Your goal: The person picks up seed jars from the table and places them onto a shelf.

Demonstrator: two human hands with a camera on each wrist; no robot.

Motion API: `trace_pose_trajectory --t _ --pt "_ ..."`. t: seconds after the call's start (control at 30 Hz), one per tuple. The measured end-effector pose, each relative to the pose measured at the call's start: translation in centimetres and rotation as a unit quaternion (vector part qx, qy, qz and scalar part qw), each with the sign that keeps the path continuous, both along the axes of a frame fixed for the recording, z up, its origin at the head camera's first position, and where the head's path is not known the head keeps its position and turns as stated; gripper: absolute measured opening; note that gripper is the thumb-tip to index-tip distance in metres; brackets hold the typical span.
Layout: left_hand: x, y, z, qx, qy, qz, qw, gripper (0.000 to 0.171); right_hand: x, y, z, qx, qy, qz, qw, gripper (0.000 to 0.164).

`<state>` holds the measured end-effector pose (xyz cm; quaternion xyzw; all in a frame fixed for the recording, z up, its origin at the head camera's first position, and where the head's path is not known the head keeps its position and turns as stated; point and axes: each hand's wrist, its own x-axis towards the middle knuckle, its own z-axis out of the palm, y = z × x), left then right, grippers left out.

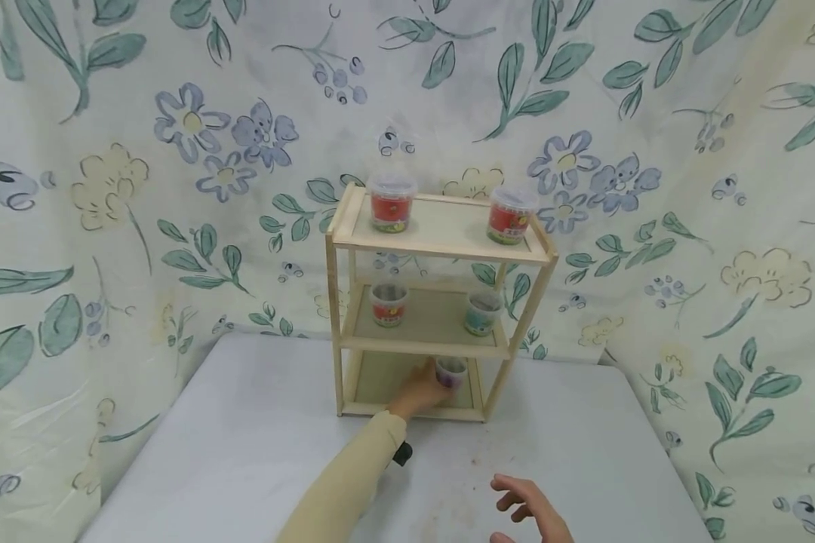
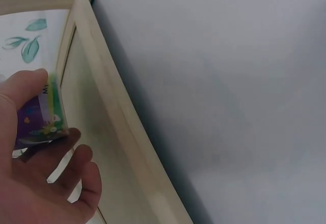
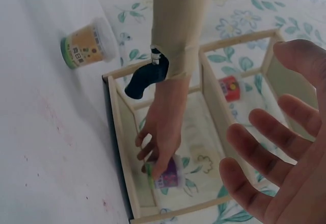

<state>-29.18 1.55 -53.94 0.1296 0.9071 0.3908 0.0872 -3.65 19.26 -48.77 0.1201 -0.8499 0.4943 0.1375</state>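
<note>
My left hand (image 1: 421, 388) reaches into the lowest level of a small wooden shelf (image 1: 441, 351). Between thumb and fingers it grips a purple plastic tub (image 1: 451, 372), right over the bottom board. In the left wrist view the thumb lies on the top side of this tub (image 2: 41, 109), and the other fingers curl beneath. My right hand (image 1: 533, 507) hovers over the table in front of the shelf, fingers apart and loosely bent, holding nothing. The right wrist view shows its spread fingers and palm beside the shelf.
Two red tubs, one left (image 1: 391, 204) and one right (image 1: 509, 215), stand on the top board. The middle board bears a smaller red tub (image 1: 389, 305) and a teal one (image 1: 482, 313). An orange-labelled tub (image 3: 84, 47) shows on the white table (image 1: 244, 422). Floral cloth (image 1: 244, 151) hangs behind.
</note>
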Motion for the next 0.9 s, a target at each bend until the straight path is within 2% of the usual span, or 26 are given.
trace_pose_trajectory --t 0.17,0.43,0.63,0.9 --pt "-0.6 0.5 0.0 -0.014 0.007 0.009 0.9998 0.071 -0.1 -0.1 0.2 0.001 -0.005 -0.001 1.0 0.057" --pt "0.1 1.3 0.0 -0.026 0.033 0.004 0.9991 0.064 0.2 -0.5 0.1 -0.02 -0.017 -0.004 1.0 0.057" --pt "0.1 1.8 -1.5 -0.061 0.043 0.004 0.9972 0.072 0.3 -0.5 0.0 -0.022 -0.033 0.021 0.999 0.054" --pt "-1.1 2.2 -2.9 -0.058 0.056 0.017 0.9966 0.069 0.1 -0.4 0.2 -0.017 -0.046 0.037 0.998 0.053"
